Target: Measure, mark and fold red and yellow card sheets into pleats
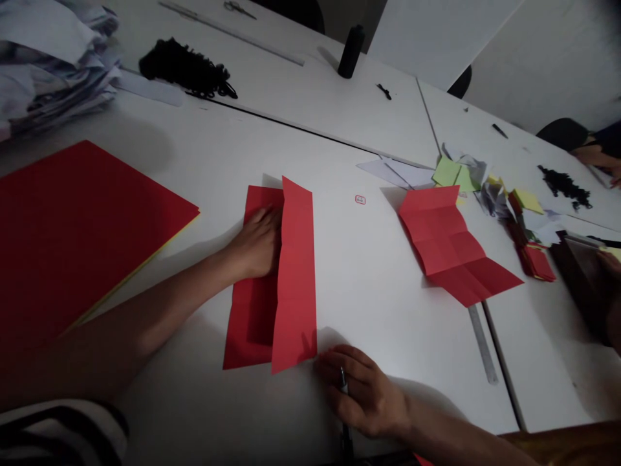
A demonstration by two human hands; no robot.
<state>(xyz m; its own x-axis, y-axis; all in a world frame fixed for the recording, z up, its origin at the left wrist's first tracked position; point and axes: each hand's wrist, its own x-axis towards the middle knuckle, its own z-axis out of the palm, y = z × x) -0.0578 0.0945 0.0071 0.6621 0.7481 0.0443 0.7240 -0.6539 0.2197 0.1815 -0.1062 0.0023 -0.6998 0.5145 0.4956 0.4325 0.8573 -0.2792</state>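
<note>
A red sheet of paper (297, 272) lies in front of me, its right side folded up as a raised flap. My left hand (262, 243) rests flat on the sheet's left part, fingertips partly hidden by the flap. My right hand (366, 391) is at the flap's lower right corner, thumb and fingertips close to or touching its edge; I cannot tell which. A dark pen (345, 382) is tucked between the fingers of that hand, its tip pointing away from me. To the right lies another red sheet (449, 239) with several creases, partly lifted off the table.
Large red sheets over yellow ones (87, 226) lie at left, below crumpled paper (53, 65). Black cord (182, 68), a black bottle (352, 52) and a long ruler (242, 35) are farther back. Paper scraps (495, 194), a metal ruler (482, 346) and another person's hand (599, 158) are right.
</note>
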